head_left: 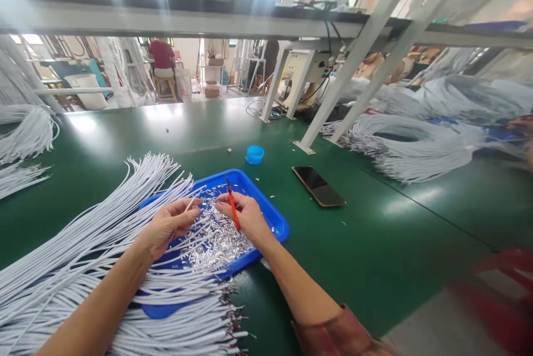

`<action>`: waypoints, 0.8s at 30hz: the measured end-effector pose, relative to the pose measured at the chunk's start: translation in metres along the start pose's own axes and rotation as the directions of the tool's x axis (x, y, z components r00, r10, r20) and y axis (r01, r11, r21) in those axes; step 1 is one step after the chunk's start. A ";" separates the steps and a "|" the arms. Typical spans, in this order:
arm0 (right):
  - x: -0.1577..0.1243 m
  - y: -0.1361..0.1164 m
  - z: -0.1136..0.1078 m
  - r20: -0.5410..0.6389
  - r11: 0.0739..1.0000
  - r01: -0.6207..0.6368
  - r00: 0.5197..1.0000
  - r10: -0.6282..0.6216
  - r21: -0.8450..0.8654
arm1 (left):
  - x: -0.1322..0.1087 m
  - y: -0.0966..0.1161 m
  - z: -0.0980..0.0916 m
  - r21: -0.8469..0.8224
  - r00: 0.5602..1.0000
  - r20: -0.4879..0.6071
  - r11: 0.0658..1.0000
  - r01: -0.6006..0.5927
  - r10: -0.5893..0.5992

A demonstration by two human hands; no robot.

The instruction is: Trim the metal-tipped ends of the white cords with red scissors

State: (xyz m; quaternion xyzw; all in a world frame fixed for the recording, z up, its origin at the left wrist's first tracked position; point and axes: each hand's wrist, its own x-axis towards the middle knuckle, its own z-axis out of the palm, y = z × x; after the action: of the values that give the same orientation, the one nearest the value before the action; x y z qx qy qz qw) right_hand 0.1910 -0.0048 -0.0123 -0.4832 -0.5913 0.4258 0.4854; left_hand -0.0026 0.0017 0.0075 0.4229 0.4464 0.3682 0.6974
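The left hand (177,220) pinches a wire (190,203), the right hand (246,215) clamps a tool (233,210); loose grip could drop this tool among bits (219,238).

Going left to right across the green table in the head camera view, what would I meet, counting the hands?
Looped white cables at the picture's left edge, left hand, right hand, phone, coiled white cables at the right.
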 end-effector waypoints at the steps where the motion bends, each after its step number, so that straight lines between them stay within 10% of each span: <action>1: 0.000 0.000 0.000 0.015 0.996 0.032 0.999 -0.031 -0.080 | 0.000 0.000 0.000 -0.036 1.000 0.010 0.999 -0.007 0.008; 7: 0.001 -0.002 -0.003 0.093 0.923 0.055 0.995 -0.021 -0.380 | 0.002 -0.003 -0.004 -0.162 0.999 -0.012 0.986 -0.045 0.043; 24: -0.002 0.000 -0.001 0.184 0.827 0.151 0.981 -0.058 -0.542 | -0.003 0.001 0.002 0.037 0.977 -0.152 0.989 -0.144 0.147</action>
State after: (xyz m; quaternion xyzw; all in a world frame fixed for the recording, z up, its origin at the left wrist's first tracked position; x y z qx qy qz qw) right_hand 0.1918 -0.0065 -0.0129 -0.5341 -0.7516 0.2465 0.2985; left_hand -0.0020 -0.0011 0.0098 0.4336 0.4716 0.4441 0.6264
